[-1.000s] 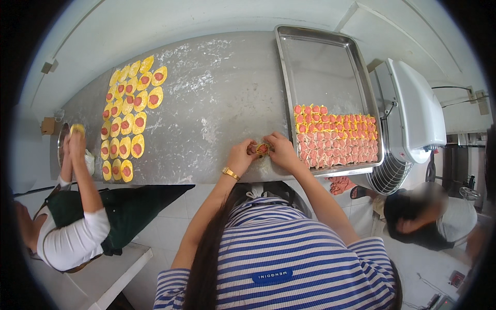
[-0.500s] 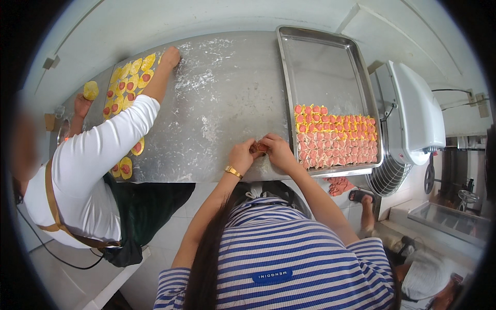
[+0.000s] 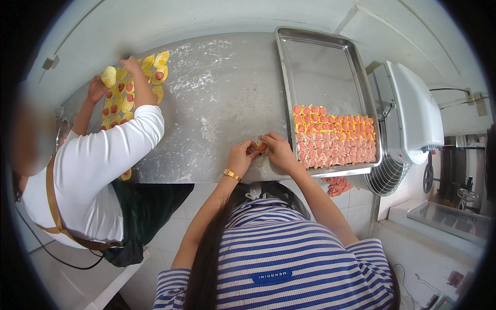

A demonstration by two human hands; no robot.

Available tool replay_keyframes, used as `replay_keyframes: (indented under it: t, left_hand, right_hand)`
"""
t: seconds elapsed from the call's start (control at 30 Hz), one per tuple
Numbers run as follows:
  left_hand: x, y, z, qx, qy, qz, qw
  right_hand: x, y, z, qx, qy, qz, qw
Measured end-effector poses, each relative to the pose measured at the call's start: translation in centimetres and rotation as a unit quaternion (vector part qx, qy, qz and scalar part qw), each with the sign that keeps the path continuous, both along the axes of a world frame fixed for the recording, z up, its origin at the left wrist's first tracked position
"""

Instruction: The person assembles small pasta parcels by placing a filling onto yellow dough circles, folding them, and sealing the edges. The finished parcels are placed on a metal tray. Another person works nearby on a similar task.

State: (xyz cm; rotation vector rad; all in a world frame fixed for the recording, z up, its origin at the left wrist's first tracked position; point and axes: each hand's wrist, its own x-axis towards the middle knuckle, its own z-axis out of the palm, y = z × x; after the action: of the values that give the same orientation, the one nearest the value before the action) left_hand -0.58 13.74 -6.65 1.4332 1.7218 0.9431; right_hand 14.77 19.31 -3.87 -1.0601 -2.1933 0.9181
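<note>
At the near edge of the steel table, a small open-topped dumpling (image 3: 262, 147) with a yellow wrapper and pink filling is between my two hands. My left hand (image 3: 242, 156), with a gold watch on its wrist, has its fingers curled around the dumpling's left side. From the other side my right hand (image 3: 278, 151) pinches it with bent fingers. Just right of my hands lies a deep metal tray (image 3: 325, 67). Rows of similar dumplings (image 3: 336, 137) fill its near part, standing close together with pink filling upward.
At left, a co-worker in a white sleeve (image 3: 113, 137) holds round yellow wrappers (image 3: 108, 77) over more wrappers (image 3: 161, 58), some topped with pink filling. White flour streaks the steel table (image 3: 227, 98). A white machine (image 3: 411, 113) with a wire guard stands right of the tray.
The co-worker's right hand has swung left over the wrappers, and its blurred fingers are near the other hand. More of my dumpling's filling shows. A person at lower right has left the view.
</note>
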Motion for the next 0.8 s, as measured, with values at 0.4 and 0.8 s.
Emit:
replay_keyframes:
  t: [0.4, 0.8]
  left_hand:
    - [-1.7, -0.6, -1.6, -0.010, -0.062, 0.025, 0.998]
    - [-12.9, -0.2, -2.6, 0.083, 0.039, 0.285, 0.954]
  right_hand:
    - [-0.6, -0.8, -1.2, -0.014, -0.085, 0.006, 0.996]
    - [-1.4, -1.3, -0.7, -0.004, -0.116, 0.008, 0.993]
